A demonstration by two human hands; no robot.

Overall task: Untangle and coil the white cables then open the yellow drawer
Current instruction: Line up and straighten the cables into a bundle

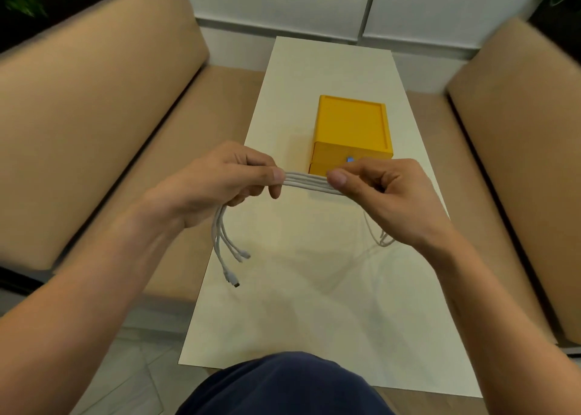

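Note:
A bundle of white cables [306, 182] runs flat and side by side between my two hands, held above the table. My left hand [229, 178] pinches the bundle's left part, and several plug ends hang loose below that hand. My right hand [383, 194] pinches the right part, with cable loops drooping under its wrist. Behind the hands stands the yellow drawer box [350, 125], its drawers shut; a small blue knob shows on the front, partly hidden by my right fingers.
The narrow cream table [314, 304] stretches away from me. Tan sofa cushions [94, 115] flank it on both sides. My knee in dark blue cloth [283, 386] sits at the near edge. A white wall closes the far end.

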